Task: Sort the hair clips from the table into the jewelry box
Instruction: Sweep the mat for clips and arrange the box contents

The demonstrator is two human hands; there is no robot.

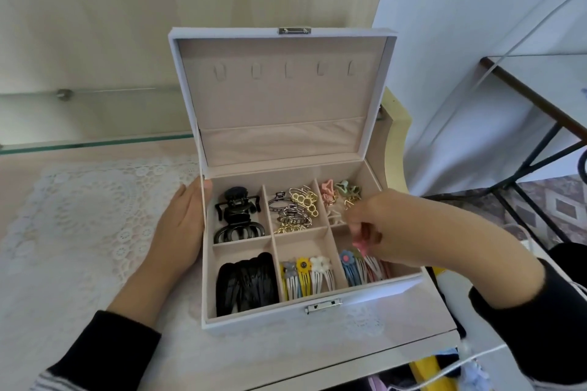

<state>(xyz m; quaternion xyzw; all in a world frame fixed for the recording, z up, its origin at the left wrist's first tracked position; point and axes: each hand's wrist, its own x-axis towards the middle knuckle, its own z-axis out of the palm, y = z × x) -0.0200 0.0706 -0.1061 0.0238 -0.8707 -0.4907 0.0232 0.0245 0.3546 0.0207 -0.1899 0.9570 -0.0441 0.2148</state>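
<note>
An open white jewelry box (254,317) with a beige lining stands on the table, its lid upright. My left hand (179,225) rests flat against the box's left wall. Over the right compartments, my right hand (384,225) pinches a pink hair clip (360,241). Black claw clips (236,216) fill the back left compartment, metal clips (295,209) the back middle, pastel claw clips (336,195) the back right. In front lie black snap clips (246,282), flower snap clips (306,276) and more coloured snap clips (359,267).
A white lace doily (85,209) covers the table left of the box. A glass shelf edge (95,143) runs behind it. A dark-framed glass table (540,89) stands at the right. Cloth and a white cord (460,365) lie below the table's front edge.
</note>
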